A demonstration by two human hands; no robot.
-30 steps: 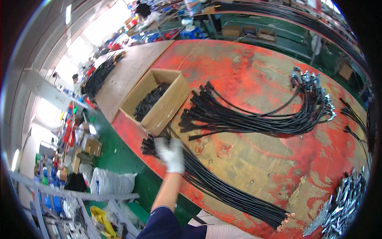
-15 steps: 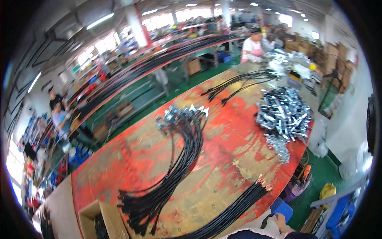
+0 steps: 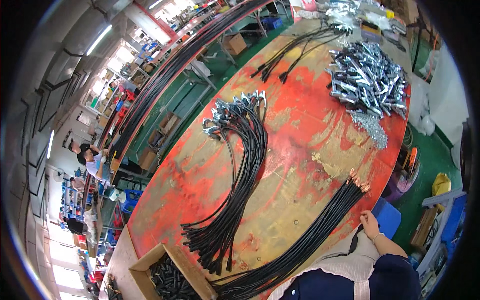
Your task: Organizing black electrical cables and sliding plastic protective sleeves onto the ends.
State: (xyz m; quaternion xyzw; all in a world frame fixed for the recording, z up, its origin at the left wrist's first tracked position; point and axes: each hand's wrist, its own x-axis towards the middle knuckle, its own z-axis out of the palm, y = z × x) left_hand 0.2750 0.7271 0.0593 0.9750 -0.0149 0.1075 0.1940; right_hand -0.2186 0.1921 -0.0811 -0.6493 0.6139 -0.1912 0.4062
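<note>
My right hand (image 3: 370, 225) is at the near right table edge, beside a blue stool (image 3: 387, 217). Its fingers are curled together, and whatever they hold, if anything, is hidden. Just beyond it lies a bundle of black cables (image 3: 320, 227), bare copper strands (image 3: 359, 181) showing at the ends. My left hand is out of view. Mid-table, a second bundle of black cables (image 3: 245, 175) curves, with silvery metal clamps (image 3: 235, 112) on its far end. A heap of loose metal clamps (image 3: 367, 77) sits at the right, next to a pile of small metal parts (image 3: 371, 131).
An open cardboard box (image 3: 182, 267) of black sleeves (image 3: 172, 280) stands at the near left. More black cables (image 3: 295, 52) lie at the far end, near a co-worker partly cut off (image 3: 304, 9). A long rack of cables (image 3: 165, 75) runs beyond the table; other people (image 3: 95, 162) stand far left.
The view has tilted down and turned, so the table fills more of it. My right hand has come up from my apron to the table edge. The bundles and heaps look unchanged.
</note>
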